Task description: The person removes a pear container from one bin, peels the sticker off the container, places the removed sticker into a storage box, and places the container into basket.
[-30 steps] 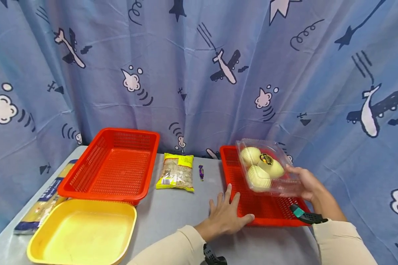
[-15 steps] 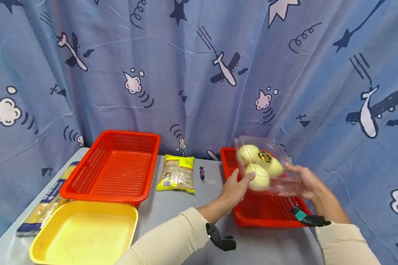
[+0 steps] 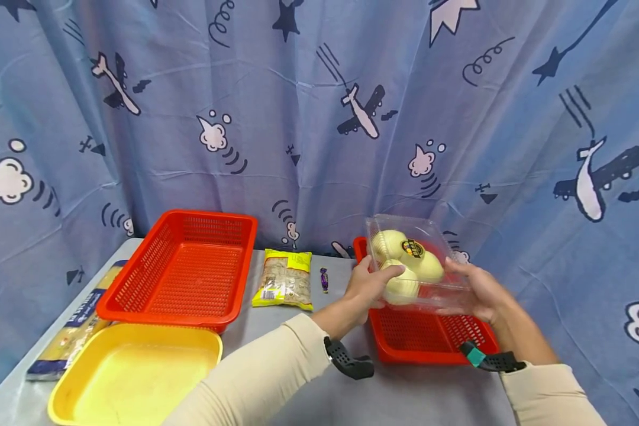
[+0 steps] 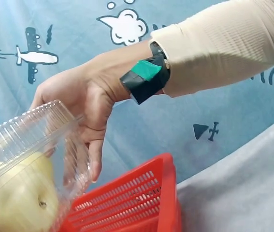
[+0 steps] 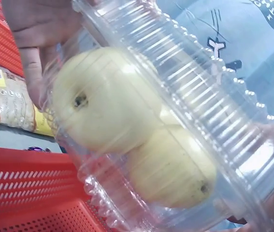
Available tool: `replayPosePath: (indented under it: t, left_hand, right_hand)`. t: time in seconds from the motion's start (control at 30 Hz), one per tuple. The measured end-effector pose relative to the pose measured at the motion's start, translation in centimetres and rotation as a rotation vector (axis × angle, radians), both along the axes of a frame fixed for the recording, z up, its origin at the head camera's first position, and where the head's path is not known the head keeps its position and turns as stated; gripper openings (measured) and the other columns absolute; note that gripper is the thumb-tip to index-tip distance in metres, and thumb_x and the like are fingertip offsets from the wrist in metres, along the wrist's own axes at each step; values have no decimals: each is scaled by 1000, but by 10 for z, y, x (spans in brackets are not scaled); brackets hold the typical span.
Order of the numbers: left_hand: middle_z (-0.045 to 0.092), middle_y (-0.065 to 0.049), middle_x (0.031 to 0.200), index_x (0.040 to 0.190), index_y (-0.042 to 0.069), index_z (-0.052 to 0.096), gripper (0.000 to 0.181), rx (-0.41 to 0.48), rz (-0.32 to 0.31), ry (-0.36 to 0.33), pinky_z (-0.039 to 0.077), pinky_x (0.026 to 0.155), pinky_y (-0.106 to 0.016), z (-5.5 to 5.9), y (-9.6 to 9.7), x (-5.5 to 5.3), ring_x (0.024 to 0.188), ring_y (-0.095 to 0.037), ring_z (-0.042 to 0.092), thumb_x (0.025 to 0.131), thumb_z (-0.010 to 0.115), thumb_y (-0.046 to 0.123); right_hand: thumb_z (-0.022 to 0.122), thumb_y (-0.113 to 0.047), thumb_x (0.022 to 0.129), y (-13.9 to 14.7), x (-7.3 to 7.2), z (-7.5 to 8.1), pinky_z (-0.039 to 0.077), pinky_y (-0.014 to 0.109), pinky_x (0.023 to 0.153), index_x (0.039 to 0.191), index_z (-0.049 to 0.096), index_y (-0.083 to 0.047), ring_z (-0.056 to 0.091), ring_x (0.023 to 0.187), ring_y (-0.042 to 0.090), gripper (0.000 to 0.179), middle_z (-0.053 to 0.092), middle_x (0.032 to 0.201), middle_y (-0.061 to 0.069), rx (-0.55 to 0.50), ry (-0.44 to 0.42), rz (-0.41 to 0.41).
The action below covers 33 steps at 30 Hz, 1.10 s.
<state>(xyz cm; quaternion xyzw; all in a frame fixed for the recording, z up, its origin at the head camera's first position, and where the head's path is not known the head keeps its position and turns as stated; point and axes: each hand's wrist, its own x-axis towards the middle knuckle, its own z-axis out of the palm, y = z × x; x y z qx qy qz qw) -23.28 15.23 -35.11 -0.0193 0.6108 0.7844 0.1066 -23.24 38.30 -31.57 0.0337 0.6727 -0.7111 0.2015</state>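
Both hands hold a clear plastic clamshell box over the red basket at the right. Three round pale yellow fruits, pear-like, lie inside, and a dark oval label shows on the box. My left hand grips the box's left side, thumb on top. At the opposite side my right hand grips the box's end; the left wrist view shows this right hand behind the clear plastic. In the right wrist view, fingers of the left hand reach along the box's side.
An open red basket stands at the left, with a yellow tray in front. Beneath their left side lies a long blue-and-yellow packet. A yellow-edged bag and a purple wrapped candy lie mid-table. A patterned curtain hangs behind.
The left hand rose from beside the right basket's left edge and took hold of the box's left side. The box, held by the right hand throughout, then shifted slightly left.
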Motion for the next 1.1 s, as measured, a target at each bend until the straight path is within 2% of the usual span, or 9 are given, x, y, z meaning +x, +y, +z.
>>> replayPosePath:
  t: [0.1,0.2,0.33,0.4,0.5,0.57,0.77,0.97,1.1]
  left_hand:
    - [49,-8,132,144,11,43,78,17,12,-5,53,74,-54,3,-5,0,97,-28,60,77,78,30]
    - [50,-9,129,143,12,43,77,16,7,-9,54,72,-54,6,-12,1,96,-27,60,76,78,27]
    - [54,-9,119,142,10,45,76,9,-18,3,54,71,-52,10,-25,4,93,-27,61,75,78,25]
    - [56,-8,111,135,10,50,68,4,-36,16,55,69,-50,12,-32,5,89,-26,62,75,77,25]
    - [57,-8,107,129,8,53,61,-8,-60,31,56,65,-47,16,-42,7,88,-25,62,75,77,23]
    - [57,-9,112,132,7,52,64,-11,-67,32,56,64,-46,19,-48,9,90,-25,61,74,77,22]
    - [47,-14,136,149,6,33,88,-11,-76,4,56,67,-45,25,-65,13,106,-25,57,74,77,19]
    - [49,-16,132,147,7,37,82,-22,-96,7,56,69,-44,28,-83,18,107,-28,56,75,76,17]
    - [48,-17,135,148,6,34,84,-37,-99,15,56,71,-45,26,-93,20,109,-28,55,75,74,16]
  right_hand:
    - [41,-40,103,-7,2,1,43,64,87,131,32,-5,62,102,37,45,62,107,12,16,19,3]
    - [42,-40,103,-14,5,2,43,64,87,128,37,-6,61,103,38,42,62,108,12,19,32,9]
    - [41,-39,103,-22,8,4,44,63,86,122,42,-8,61,102,37,37,58,112,12,27,54,33]
    - [41,-39,103,-27,10,6,44,62,87,122,42,-7,61,103,35,37,56,115,11,28,63,45]
    - [43,-39,103,-33,13,8,45,62,86,120,44,-7,62,102,34,36,56,114,10,21,73,45]
    - [44,-39,103,-38,15,8,45,62,86,118,45,-8,63,101,33,34,58,113,8,17,86,49]
    - [44,-34,103,-53,21,10,47,61,83,113,47,-9,64,99,35,28,58,113,6,1,119,63]
    - [48,-34,102,-69,26,11,49,60,79,112,38,-8,65,94,38,29,53,112,8,22,124,30]
    - [52,-33,100,-79,29,8,50,60,75,108,35,-8,66,90,38,31,48,112,10,35,133,-4]
